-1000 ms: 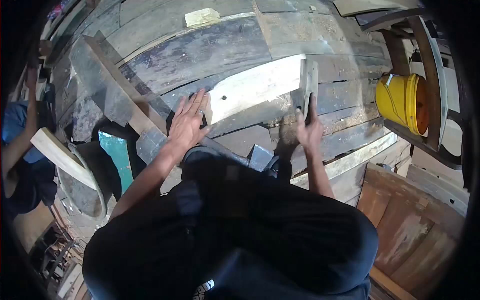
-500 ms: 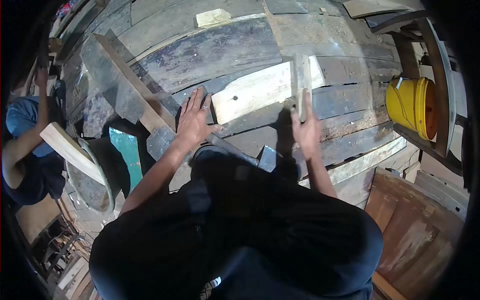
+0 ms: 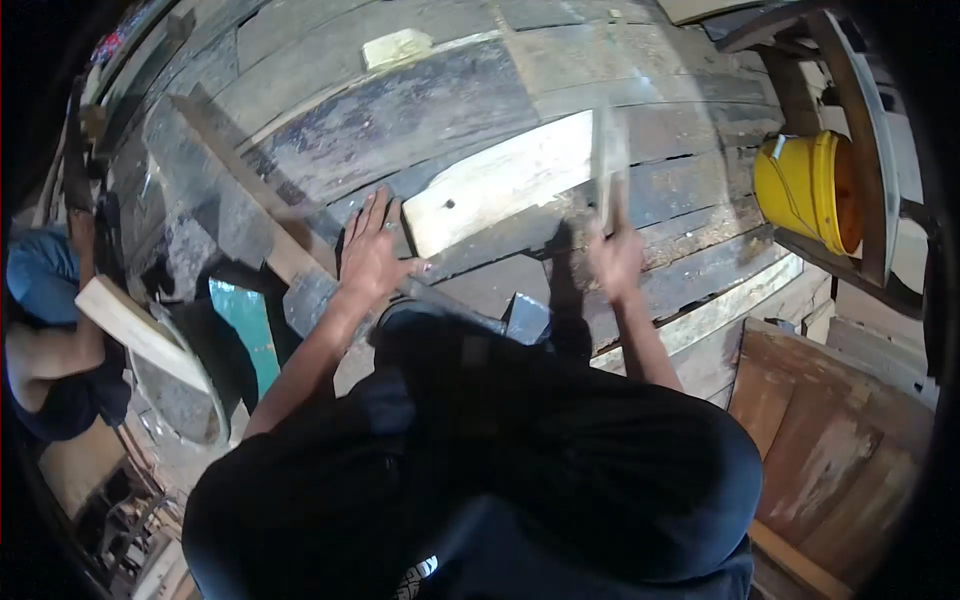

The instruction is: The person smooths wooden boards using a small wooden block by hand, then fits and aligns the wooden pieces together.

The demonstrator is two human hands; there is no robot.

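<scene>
Fingers of the left hand point(image 3: 370, 258) are spread wide and hold nothing; the hand lies palm down at 10 o'clock from the middle of the view, just beside the near left end of the pale board point(image 3: 500, 180). Fingers of the right hand point(image 3: 616, 260), at 2 o'clock, are closed around the lower end of a narrow strip point(image 3: 608, 150), its outline blurred. The strip points towards 12 o'clock and crosses the view at the right end of the board; whether they touch is unclear.

The pale board lies flat at 12 o'clock on the plank floor point(image 3: 690, 195), between the hands and farther out, with a small dark hole point(image 3: 449, 204) near its left end. A grey wedge-shaped block point(image 3: 527, 318) sits near the middle of the view, closer to the person's knees.

A small pale block point(image 3: 396, 49) lies just past 11 o'clock, and a long beam point(image 3: 225, 190) slants at 10 o'clock. Out at 9 o'clock are a green piece point(image 3: 245, 330), a curved pale piece point(image 3: 142, 330) and another person point(image 3: 55, 340) at the edge. A yellow bucket point(image 3: 800, 190) lies tipped at 2 o'clock, and a reddish-brown panel point(image 3: 825, 440) is at 4 o'clock.
</scene>
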